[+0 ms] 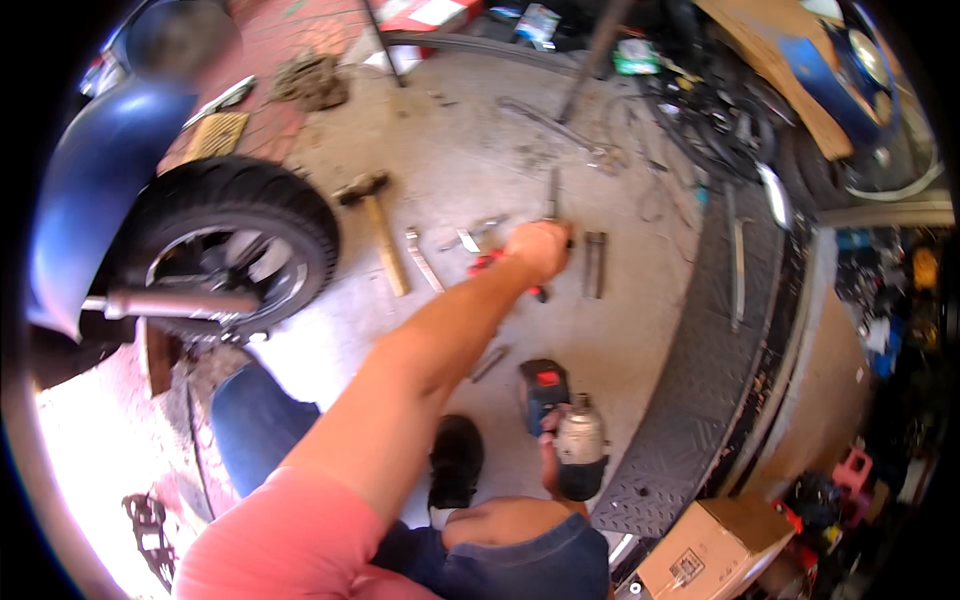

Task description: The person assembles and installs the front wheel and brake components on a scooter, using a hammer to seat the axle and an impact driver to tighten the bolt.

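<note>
My left hand reaches far out over the concrete floor, its fingers closed round a tool with a thin metal shaft, likely a screwdriver; its handle is mostly hidden. Beside that hand lie pliers with red handles and two dark metal bars. Farther left are a wrench and a hammer with a wooden handle. Low by my knee, my right hand grips a cordless impact wrench, whose blue-black battery points away from me. A short metal rod lies near my shoe.
A scooter wheel with blue bodywork stands at the left. On the right runs a black treadplate strip with a long metal rod on it. A cardboard box sits lower right. Cables and parts crowd the far right.
</note>
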Motion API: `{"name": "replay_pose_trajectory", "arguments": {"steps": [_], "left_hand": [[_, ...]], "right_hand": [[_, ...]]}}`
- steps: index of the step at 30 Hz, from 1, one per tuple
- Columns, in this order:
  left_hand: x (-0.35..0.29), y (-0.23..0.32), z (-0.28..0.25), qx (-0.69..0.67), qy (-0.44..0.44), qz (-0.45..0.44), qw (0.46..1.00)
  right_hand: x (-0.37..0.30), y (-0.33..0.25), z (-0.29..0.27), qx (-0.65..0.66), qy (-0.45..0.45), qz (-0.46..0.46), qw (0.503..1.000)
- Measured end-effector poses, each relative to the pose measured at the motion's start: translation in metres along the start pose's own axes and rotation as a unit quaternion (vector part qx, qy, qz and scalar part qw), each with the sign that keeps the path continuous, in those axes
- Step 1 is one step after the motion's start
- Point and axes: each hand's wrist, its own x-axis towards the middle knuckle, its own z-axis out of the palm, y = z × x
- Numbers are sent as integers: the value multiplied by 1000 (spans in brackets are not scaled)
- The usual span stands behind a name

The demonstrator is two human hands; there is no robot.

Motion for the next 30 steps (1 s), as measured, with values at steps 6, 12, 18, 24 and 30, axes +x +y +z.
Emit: {"name": "replay_pose_trajectory", "arguments": {"steps": [6, 12, 18, 24, 30], "left_hand": [[-96, 24, -24, -608, -32, -182, 772], [-243, -18, -60, -860, 37, -191, 471], [-326, -46, -83, -905, 168, -192, 340], [-375, -59, -108, -920, 229, -171, 267], [-407, -76, -118, -852, 306, -251, 343]], "right_hand": [[8, -20, 8, 148, 5, 11, 989], [32, -16, 26, -56, -60, -44, 996], [45, -91, 108, -80, -183, -226, 953], [31, -125, 150, -81, -254, -213, 940], [19, -132, 173, -171, -279, -207, 922]]}}
